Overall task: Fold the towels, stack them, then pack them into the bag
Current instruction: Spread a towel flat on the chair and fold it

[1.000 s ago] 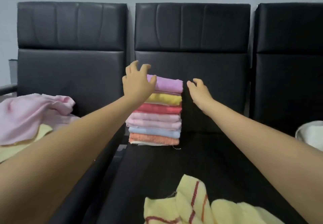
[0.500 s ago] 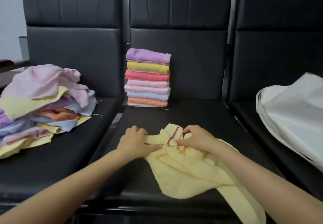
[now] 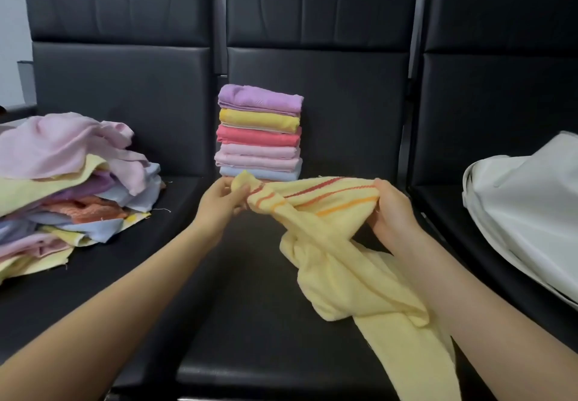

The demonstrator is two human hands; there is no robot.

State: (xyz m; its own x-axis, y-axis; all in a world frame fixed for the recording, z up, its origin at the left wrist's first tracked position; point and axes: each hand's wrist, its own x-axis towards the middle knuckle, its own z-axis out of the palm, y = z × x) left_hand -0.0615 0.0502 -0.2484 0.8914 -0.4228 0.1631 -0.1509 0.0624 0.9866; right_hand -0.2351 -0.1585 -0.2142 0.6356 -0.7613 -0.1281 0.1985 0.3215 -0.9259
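Left hand and right hand each pinch the yellow striped towel, its striped edge stretched left-right above the middle black seat, remainder trailing toward the front edge. Grey wall behind.

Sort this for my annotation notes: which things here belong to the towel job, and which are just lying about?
Job:
- yellow striped towel, held by left hand and right hand
- folded towel stack
- unfolded towel pile
- white bag

Lying about:
- black seats, only as work surface
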